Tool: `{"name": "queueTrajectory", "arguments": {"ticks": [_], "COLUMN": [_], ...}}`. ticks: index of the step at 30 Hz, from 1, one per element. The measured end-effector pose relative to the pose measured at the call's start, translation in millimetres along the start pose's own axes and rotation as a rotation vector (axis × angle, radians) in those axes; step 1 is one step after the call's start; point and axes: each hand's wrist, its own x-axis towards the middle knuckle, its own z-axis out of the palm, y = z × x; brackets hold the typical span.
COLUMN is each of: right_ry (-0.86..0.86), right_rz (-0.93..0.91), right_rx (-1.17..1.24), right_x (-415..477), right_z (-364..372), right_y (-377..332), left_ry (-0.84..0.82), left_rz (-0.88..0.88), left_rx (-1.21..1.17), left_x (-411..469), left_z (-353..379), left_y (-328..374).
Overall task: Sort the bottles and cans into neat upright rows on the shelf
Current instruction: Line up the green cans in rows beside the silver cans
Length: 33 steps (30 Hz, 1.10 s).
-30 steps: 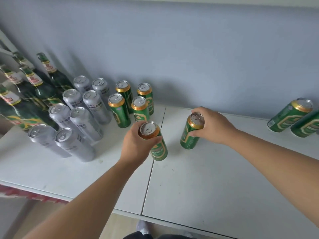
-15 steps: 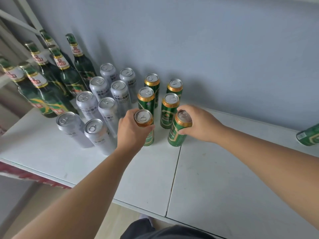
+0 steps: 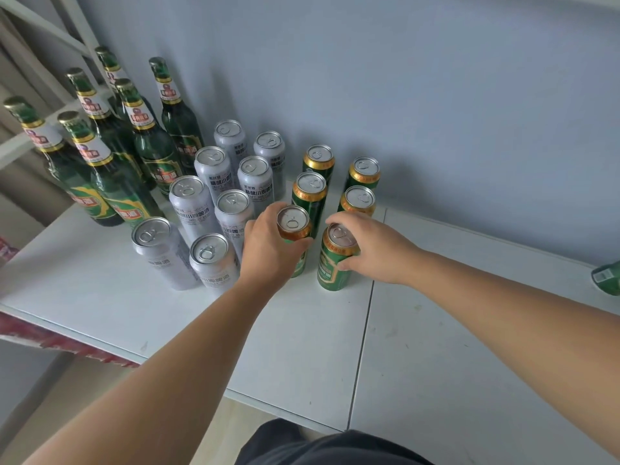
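Note:
My left hand [image 3: 268, 250] grips a green can with a gold rim [image 3: 293, 223], standing upright at the front of the left green row. My right hand [image 3: 375, 250] holds a second green can [image 3: 333, 266] upright at the front of the right green row. Behind them stand several more green cans [image 3: 310, 193] in two rows towards the wall. Left of those, several silver cans [image 3: 231, 209] stand upright in two rows. Several green glass bottles [image 3: 152, 146] stand upright at the far left. All rest on the white shelf [image 3: 302, 347].
Another green can [image 3: 607, 276] lies on its side at the right edge of view. A grey wall [image 3: 436, 112] closes the back of the shelf. White shelf struts [image 3: 43, 25] rise at the upper left. The shelf's front edge runs below my forearms.
Both hands have carried their green cans leftwards and back, setting them down behind-in-line with the green rows. The view has shifted left, so the lying cans at right are mostly out of frame.

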Motion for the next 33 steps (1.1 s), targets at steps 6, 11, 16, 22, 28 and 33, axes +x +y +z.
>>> {"name": "queueTrajectory", "arguments": {"ticks": [6,11,16,22,28,33], "right_ry": [-0.022,0.070,0.209,0.225,0.226,0.230], "right_rz": [0.021,0.076,0.201,0.284,0.313,0.333], "right_rx": [0.041,0.099,0.147,0.285,0.289,0.292], "right_x": [2,-3,-3,-8,-19,-35], "right_z": [4,14,29,36,43,52], "right_y": [-3,-6,-6,1,8,32], "left_ry": [-0.072,-0.077,-0.076,-0.091,-0.120,-0.110], "left_rz": [0.058,0.051,0.052,0.013,-0.158,-0.212], "left_rx": [-0.009,-0.074,-0.096,-0.129,-0.108,0.001], "left_x": [2,-2,-5,-9,-22,-43], "left_z": [-1,-2,-2,-2,3,15], "left_y": [-8,-10,-10,-8,-19,-30]}}
